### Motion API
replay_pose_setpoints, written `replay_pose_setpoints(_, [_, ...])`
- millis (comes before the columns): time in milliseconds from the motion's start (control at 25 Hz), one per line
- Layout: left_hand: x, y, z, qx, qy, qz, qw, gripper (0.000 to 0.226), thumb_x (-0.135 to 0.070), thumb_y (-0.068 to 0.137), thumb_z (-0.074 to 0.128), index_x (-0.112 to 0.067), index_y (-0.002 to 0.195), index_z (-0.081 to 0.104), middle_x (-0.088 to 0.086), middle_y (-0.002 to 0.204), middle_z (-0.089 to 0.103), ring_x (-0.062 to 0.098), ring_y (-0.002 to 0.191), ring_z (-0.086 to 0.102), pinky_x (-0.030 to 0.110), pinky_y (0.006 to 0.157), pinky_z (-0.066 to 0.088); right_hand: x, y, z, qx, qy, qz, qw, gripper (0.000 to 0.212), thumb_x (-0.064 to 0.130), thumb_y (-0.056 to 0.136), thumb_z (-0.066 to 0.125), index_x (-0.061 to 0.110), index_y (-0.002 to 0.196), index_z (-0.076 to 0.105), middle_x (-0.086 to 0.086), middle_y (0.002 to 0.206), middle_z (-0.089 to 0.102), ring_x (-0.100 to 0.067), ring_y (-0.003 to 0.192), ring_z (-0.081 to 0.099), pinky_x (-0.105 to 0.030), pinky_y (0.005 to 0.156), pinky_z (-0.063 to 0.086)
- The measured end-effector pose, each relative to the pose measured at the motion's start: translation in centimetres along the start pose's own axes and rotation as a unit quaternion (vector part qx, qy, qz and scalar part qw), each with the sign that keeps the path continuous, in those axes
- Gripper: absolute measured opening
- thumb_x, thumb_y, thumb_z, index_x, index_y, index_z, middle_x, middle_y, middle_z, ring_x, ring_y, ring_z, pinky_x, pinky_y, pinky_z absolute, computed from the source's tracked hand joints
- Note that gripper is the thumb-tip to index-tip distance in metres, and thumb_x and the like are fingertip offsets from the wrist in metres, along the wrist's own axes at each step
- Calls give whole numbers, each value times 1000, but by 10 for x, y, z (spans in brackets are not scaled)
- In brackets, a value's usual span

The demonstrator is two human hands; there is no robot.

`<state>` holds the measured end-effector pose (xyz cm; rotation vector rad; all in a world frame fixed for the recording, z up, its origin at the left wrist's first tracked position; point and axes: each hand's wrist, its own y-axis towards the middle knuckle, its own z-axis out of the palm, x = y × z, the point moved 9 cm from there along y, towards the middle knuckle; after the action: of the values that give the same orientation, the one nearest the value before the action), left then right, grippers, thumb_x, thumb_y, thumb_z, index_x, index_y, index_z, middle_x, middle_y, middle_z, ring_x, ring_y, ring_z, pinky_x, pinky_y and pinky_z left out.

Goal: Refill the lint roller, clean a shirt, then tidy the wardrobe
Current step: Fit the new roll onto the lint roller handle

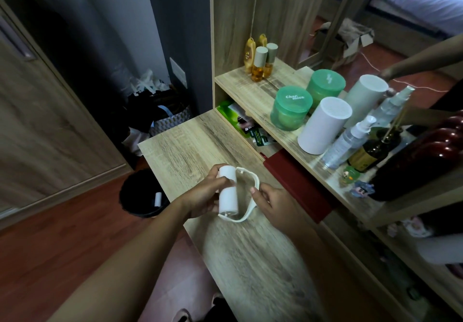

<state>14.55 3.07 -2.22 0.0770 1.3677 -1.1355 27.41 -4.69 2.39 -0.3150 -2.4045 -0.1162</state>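
Observation:
Above the wooden desk, my left hand is closed around a white paper refill roll, held upright. My right hand grips the right side of the white lint roller frame, a curved plastic loop that runs around the roll from its top to its bottom. Roll and frame touch at the top and bottom ends. No shirt is in sight.
A black waste bin with a white spent roll inside stands on the floor left of the desk. A dark red box lies to the right. The shelf holds green jars, a white cylinder and spray bottles.

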Motion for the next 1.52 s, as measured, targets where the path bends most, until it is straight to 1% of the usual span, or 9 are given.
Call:
replay_pose_setpoints(200, [-4,-3,8,8,-82,35,996,39,-2,89,52,-29,115,40,15,113,45,26,79,58,36,63,56,5,-1,1,-8,-9,-4,1000,35,44,91,45,23,63,40,6,47,39,-11,46,41,-36,51,36])
replay_pose_setpoints(360, [-5,-1,6,-25,-82,56,995,39,-4,80,54,-29,106,38,14,108,42,25,76,54,37,64,52,0,0,8,-2,2,12,1000,41,50,89,38,16,68,49,-1,58,60,-16,53,57,-40,54,46])
replay_pose_setpoints(480, [-5,-2,4,-46,-91,68,992,38,1,84,51,-27,106,35,13,106,45,25,74,54,38,66,51,-2,1,9,5,8,25,1000,50,57,86,32,14,71,52,-6,60,63,-18,58,64,-40,56,49])
replay_pose_setpoints(720, [-12,-10,3,-100,-18,113,988,47,-15,76,62,-49,102,44,16,109,55,25,74,59,36,65,53,3,4,6,-12,-8,44,999,42,47,90,39,13,69,50,-6,60,63,-22,57,60,-42,57,48])
replay_pose_setpoints(920, [-15,-20,9,-128,-29,141,981,65,-1,81,66,-52,113,40,12,113,55,23,62,59,30,50,51,7,4,10,-18,15,69,997,49,53,85,31,13,73,55,-7,64,67,-23,59,64,-43,60,51])
replay_pose_setpoints(1080, [-10,-22,2,-174,-13,147,974,70,-4,72,64,-57,112,42,21,113,56,27,61,56,30,48,48,6,3,9,-28,8,103,994,36,41,91,42,18,66,51,-6,61,64,-23,60,63,-40,61,51])
replay_pose_setpoints(1240, [-9,-25,-4,-216,39,152,964,70,-9,64,59,-53,115,41,23,99,59,30,58,54,32,49,45,9,0,7,-49,12,128,991,43,53,89,38,26,56,41,-2,54,59,-22,57,62,-38,58,50])
replay_pose_setpoints(1400, [-12,-26,-3,-214,64,155,962,69,-8,64,59,-53,113,41,23,99,58,33,64,56,33,51,47,16,4,11,-34,-13,134,990,42,45,95,28,16,82,57,-9,77,68,-28,71,66,-41,68,52])
replay_pose_setpoints(1520, [-17,-30,0,-210,77,167,960,65,-8,64,58,-48,113,41,14,94,56,26,59,55,29,48,47,22,6,10,-36,-47,144,988,42,38,98,26,10,95,56,-13,89,67,-31,82,63,-38,71,48])
